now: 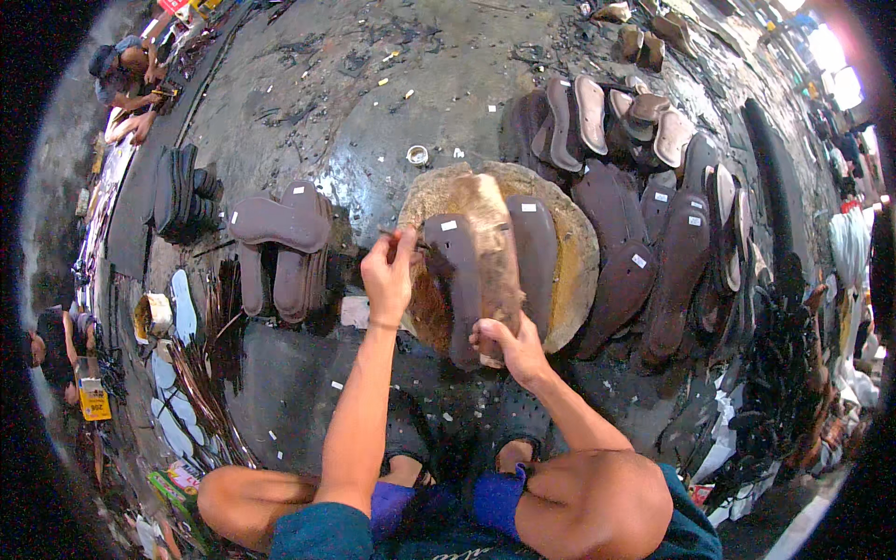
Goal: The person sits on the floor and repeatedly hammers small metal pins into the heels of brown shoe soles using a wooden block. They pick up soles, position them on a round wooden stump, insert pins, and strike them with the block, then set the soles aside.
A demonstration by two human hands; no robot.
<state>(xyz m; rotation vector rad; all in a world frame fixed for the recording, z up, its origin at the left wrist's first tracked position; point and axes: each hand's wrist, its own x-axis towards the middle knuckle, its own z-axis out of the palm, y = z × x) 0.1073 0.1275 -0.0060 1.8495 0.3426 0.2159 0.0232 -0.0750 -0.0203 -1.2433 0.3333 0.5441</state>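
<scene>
My right hand (511, 347) is closed round the near end of a worn wooden club (490, 247), thick and pale at its far end. The club is over a round wooden block (581, 280) on the floor. Two brown shoe soles (455, 299) (532, 247), each with a small white label, lie on the block, one on either side of the club. Small dark holes show in the left sole. My left hand (388, 273) is raised by the block's left edge, fingers pinched on a thin dark rod-like tool (418, 245); its tip is hard to make out.
Stacked brown soles (280, 224) stand left of the block, with dark soles (182, 191) beyond. More soles (677, 271) pile up at the right, beside black scraps (775, 345). Dark strips (210, 401) lie at the left. A small round tin (417, 155) sits ahead. Another person (126, 75) works far left.
</scene>
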